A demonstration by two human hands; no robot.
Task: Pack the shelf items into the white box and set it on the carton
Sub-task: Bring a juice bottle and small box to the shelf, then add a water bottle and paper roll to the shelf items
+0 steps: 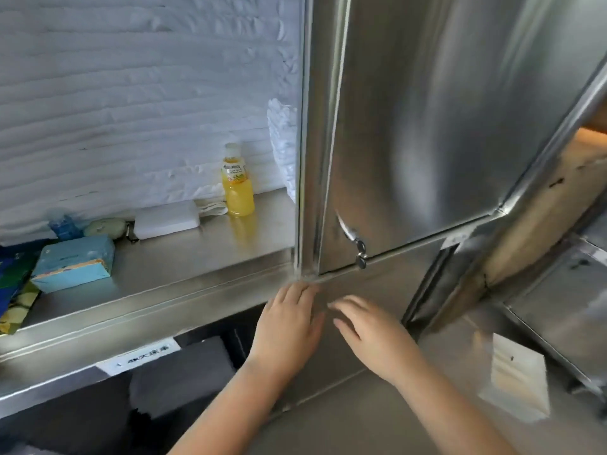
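Note:
On the steel shelf stand a yellow juice bottle, a flat white pack with a white strap, a light blue tissue box, a pale green round item and a small blue bottle. My left hand and my right hand are side by side below the shelf's right end, fingers straight, holding nothing. Neither a white box nor a carton is in view.
A steel cabinet door with a small latch stands right of the shelf. A blue and green packet lies at the shelf's left end. A white textured wall backs the shelf. A pale paper label sticks to the steel at lower right.

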